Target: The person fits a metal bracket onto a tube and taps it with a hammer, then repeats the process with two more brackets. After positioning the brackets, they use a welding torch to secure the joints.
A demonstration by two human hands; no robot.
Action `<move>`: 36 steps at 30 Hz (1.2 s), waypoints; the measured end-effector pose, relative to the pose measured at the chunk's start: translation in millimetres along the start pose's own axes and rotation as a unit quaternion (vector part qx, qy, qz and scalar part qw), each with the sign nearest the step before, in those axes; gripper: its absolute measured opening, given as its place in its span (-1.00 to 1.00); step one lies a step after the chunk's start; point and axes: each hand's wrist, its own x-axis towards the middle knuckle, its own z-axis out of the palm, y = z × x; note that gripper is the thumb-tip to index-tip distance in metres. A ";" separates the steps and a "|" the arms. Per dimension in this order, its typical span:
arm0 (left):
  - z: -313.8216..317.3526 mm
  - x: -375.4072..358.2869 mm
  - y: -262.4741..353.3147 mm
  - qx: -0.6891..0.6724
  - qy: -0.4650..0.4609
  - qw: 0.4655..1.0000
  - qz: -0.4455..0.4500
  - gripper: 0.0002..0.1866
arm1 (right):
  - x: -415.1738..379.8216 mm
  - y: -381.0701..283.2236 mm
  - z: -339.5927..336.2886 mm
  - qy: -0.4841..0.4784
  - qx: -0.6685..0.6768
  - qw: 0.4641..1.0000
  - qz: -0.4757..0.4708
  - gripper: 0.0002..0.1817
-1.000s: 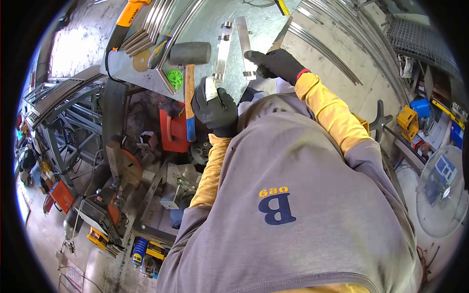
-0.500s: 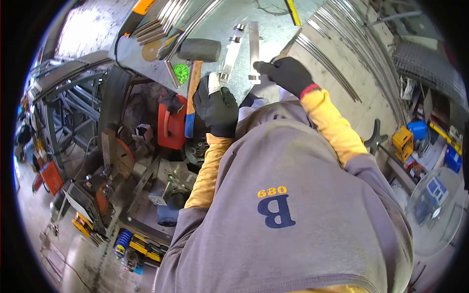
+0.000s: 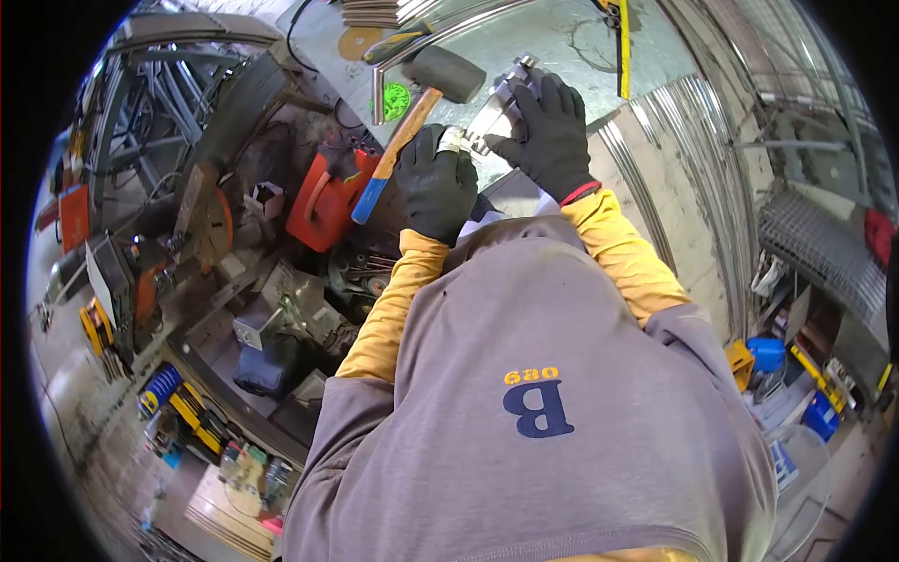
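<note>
My right hand [image 3: 552, 136], in a black glove, lies over a flat metal strip [image 3: 492, 119] with small clip-like pieces at its ends. Its thumb is on the near side of the strip and its fingers reach toward the far end. My left hand [image 3: 438, 187], also gloved, is at the strip's near end with its fingers bent. Something whitish covers one of its fingers. The second strip seen before is not clearly distinguishable under my right hand. A mallet [image 3: 449, 73] with a dark head lies left of the strip, its wood-and-blue handle beside my left hand.
On the metal table [image 3: 562, 42] lie a bent metal tube [image 3: 378, 94], a bright green round item [image 3: 397, 100], a yellow-edged tool [image 3: 625, 51] and a tan disc [image 3: 359, 42]. A red case [image 3: 323, 201] is below at left. Long metal bars [image 3: 646, 187] lie at right.
My right hand has moved up and left onto the strip, now covering much of it. My left hand stays by its near end. The whole view has turned and shifted.
</note>
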 end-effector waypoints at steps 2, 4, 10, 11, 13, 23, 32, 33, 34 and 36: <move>1.1 -2.7 -3.2 -0.033 0.012 0.999 0.019 -0.54 | -0.5 -3.2 2.0 0.000 -0.016 0.999 0.030 -0.08; -3.7 -4.5 -1.1 -0.037 -0.003 0.999 0.004 -0.47 | 4.2 1.1 1.8 0.024 0.006 1.000 0.014 -0.07; 4.0 -10.6 4.1 0.027 -0.019 0.999 -0.009 -0.21 | 21.0 34.1 12.5 0.049 -0.020 0.998 -0.020 -0.05; 0.1 -7.9 7.9 0.017 -0.022 0.999 -0.022 -0.23 | 24.1 36.8 6.7 0.013 -0.002 1.000 -0.015 -0.04; -1.2 -7.4 10.8 0.006 -0.025 0.999 -0.036 -0.25 | 23.9 42.1 10.7 0.010 -0.009 1.000 -0.017 -0.04; 2.5 -5.4 15.7 0.007 0.016 0.999 -0.036 -0.27 | 25.9 43.9 1.5 0.020 0.017 0.999 0.020 -0.13; -18.0 -7.8 34.6 -0.038 0.065 0.997 0.024 -0.30 | -15.5 45.4 -23.1 0.101 0.068 0.991 0.054 -0.21; -17.0 -3.3 36.7 -0.045 0.075 0.995 0.042 -0.37 | -21.2 41.3 -30.4 0.114 0.079 0.987 0.081 -0.24; -15.2 2.2 39.2 -0.038 0.031 0.998 0.042 -0.47 | -27.0 35.8 -37.5 0.126 0.092 0.982 0.107 -0.27; -17.7 18.4 51.6 0.056 -0.007 0.998 0.038 -0.55 | -47.5 32.6 -32.5 0.150 0.236 0.938 0.205 -0.51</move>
